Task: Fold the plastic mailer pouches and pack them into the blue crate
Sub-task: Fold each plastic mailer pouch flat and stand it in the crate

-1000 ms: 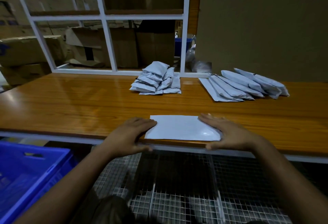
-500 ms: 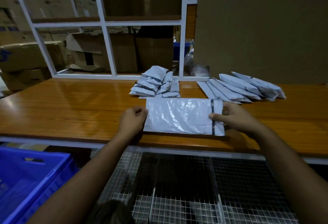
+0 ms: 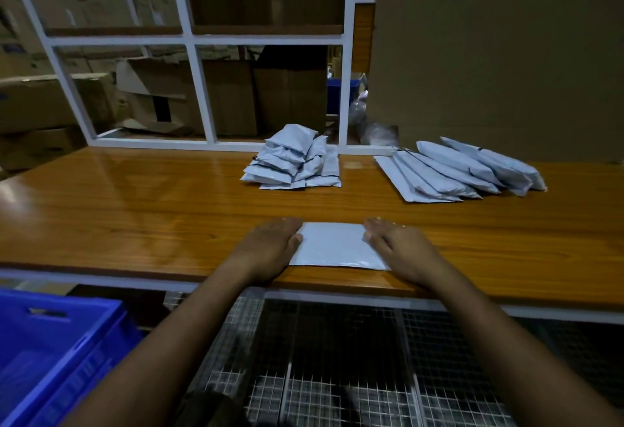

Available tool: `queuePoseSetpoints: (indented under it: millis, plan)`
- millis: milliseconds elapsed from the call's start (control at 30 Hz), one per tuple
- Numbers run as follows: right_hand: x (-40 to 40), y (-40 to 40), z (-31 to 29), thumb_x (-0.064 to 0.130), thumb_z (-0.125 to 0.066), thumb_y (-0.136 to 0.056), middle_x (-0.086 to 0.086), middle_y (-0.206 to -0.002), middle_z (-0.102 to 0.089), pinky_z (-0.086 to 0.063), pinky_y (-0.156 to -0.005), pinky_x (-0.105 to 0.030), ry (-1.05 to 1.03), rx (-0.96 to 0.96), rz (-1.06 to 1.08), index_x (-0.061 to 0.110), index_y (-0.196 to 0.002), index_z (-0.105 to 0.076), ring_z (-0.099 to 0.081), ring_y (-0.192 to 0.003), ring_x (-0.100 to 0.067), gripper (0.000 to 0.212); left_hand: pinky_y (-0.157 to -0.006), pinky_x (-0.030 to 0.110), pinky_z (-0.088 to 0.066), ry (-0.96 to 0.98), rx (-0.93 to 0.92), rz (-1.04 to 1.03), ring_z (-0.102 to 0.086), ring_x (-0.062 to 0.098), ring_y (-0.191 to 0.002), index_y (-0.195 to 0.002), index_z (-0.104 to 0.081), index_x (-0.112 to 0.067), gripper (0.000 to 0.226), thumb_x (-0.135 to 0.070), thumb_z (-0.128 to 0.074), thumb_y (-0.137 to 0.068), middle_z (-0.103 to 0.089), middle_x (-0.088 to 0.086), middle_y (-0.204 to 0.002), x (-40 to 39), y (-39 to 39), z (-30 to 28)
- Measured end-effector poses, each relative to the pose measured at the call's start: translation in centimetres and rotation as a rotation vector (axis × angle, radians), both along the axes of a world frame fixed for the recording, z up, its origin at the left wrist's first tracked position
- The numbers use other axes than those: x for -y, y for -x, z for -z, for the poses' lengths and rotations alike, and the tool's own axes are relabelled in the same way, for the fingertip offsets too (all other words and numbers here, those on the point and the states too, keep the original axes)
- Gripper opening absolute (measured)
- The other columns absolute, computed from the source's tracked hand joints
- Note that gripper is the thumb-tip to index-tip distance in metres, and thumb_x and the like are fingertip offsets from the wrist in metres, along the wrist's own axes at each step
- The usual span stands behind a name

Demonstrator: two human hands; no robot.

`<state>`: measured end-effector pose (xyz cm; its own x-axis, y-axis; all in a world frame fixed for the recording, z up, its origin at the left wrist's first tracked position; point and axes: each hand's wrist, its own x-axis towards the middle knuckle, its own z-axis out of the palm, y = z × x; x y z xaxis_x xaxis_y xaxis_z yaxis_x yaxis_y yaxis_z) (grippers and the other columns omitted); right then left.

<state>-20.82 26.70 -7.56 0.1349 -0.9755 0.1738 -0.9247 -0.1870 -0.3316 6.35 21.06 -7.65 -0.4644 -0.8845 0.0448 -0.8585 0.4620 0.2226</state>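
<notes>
Mailer [image 3: 332,246] on table [image 3: 135,210], crate [image 3: 50,352] below-left

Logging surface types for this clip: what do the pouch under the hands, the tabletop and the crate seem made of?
Pouch: thin pale grey plastic film, faint sheen. Tabletop: wood or wood-look laminate, glossy; grain lines and reflections show. Crate: moulded blue plastic, with a cut handle slot.

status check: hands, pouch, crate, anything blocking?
Left hand and right hand open, flat on the pouch at the table's near edge. Blue crate low left, apart. Two pouch piles behind; nothing blocking.
</notes>
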Motion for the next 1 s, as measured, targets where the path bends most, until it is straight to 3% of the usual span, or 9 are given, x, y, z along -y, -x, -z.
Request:
queuePoseSetpoints:
  millis: [100,167,367,467,533,600,733,867,1000]
  plan:
    - [0.3,0.1,0.4,0.055,-0.019,-0.105,0.001,-0.167,-0.009,-0.012,-0.123,-0.035,-0.091,-0.248,-0.043,0.02,-0.161,-0.011,-0.009,-0.153,-0.013,0.066,-0.125,0.036,-0.007,-0.082,0.067,-0.011,-0.005,0.01,-0.154,-0.162,-0.006,-0.025,0.059,-0.047,-0.017,-0.108,-0.004,-0.007,-0.168,0.0,-0.2,0.0]
    - [0.5,0.1,0.3,0.054,-0.017,-0.105,0.002,-0.168,-0.004,-0.01,-0.124,-0.04,-0.117,-0.317,-0.038,0.021,-0.161,-0.006,-0.006,-0.154,-0.014,0.066,-0.125,0.042,0.0,-0.094,0.117,-0.037,0.0,0.008,-0.154,-0.162,-0.002,-0.026,0.059,-0.049,-0.013,-0.108,0.001,-0.009,-0.168,0.2,-0.1,-0.1]
    - [0.0,-0.2,0.0,0.055,-0.017,-0.105,0.003,-0.168,-0.008,-0.009,-0.123,-0.042,-0.12,-0.292,-0.023,0.023,-0.161,-0.009,-0.008,-0.154,-0.015,0.065,-0.125,0.047,0.004,-0.037,0.178,-0.105,0.001,0.014,-0.155,-0.162,-0.007,-0.024,0.062,-0.052,-0.01,-0.107,-0.005,-0.006,-0.169,-0.5,0.2,-0.4]
    - [-0.3,-0.3,0.0,0.054,-0.017,-0.105,0.002,-0.168,-0.005,-0.006,-0.123,-0.042,-0.137,-0.225,-0.017,0.021,-0.161,-0.008,-0.004,-0.154,-0.015,0.065,-0.125,0.046,0.0,0.15,0.103,-0.142,-0.005,0.018,-0.155,-0.159,-0.022,-0.018,0.062,-0.05,-0.014,-0.107,-0.021,0.001,-0.166,-1.4,0.0,-0.1]
    - [-1.0,-0.7,-0.2,0.053,-0.019,-0.106,-0.001,-0.168,-0.009,-0.008,-0.123,-0.042,-0.11,-0.174,0.005,0.019,-0.16,-0.012,-0.006,-0.154,-0.017,0.065,-0.125,0.045,-0.008,0.336,0.014,-0.102,-0.015,0.019,-0.153,-0.156,-0.031,-0.019,0.057,-0.048,-0.021,-0.107,-0.031,0.002,-0.163,-3.2,0.3,-0.3]
    - [-1.9,-1.5,-0.4,0.053,-0.027,-0.105,-0.004,-0.166,-0.019,-0.017,-0.121,-0.041,-0.089,-0.106,0.019,0.016,-0.159,-0.021,-0.014,-0.153,-0.02,0.065,-0.123,0.045,-0.021,0.379,-0.064,0.031,-0.022,0.019,-0.151,-0.154,-0.033,-0.023,0.058,-0.052,-0.027,-0.104,-0.035,0.001,-0.16,-5.6,0.8,-0.3]
    - [-3.8,-4.2,-0.6,0.055,-0.044,-0.1,-0.004,-0.14,-0.059,-0.049,-0.095,-0.04,0.013,0.024,0.156,0.025,-0.138,-0.058,-0.057,-0.123,-0.028,0.05,-0.122,0.038,-0.02,0.307,0.027,0.211,-0.019,0.018,-0.152,-0.159,-0.023,-0.026,0.073,-0.065,-0.038,-0.098,-0.024,-0.006,-0.165,-8.4,-0.1,2.0]
    - [-4.6,-7.5,-0.9,0.051,-0.049,-0.098,0.007,-0.107,-0.073,-0.049,-0.07,-0.031,0.127,0.124,0.131,0.033,-0.114,-0.071,-0.065,-0.091,-0.019,0.033,-0.107,0.042,-0.043,0.494,0.094,0.241,-0.045,0.023,-0.139,-0.15,-0.042,-0.02,0.065,-0.037,-0.063,-0.09,-0.047,-0.001,-0.153,-9.0,-4.7,3.4]
    - [-4.2,-12.1,-1.6,0.039,-0.056,-0.099,0.006,-0.112,-0.073,-0.053,-0.084,-0.034,0.107,0.402,-0.067,0.027,-0.116,-0.073,-0.065,-0.096,-0.011,0.027,-0.085,0.036,-0.051,0.678,-0.021,0.234,-0.064,0.021,-0.117,-0.135,-0.063,-0.019,0.044,-0.014,-0.062,-0.092,-0.068,-0.002,-0.129,-10.0,-12.1,2.9]
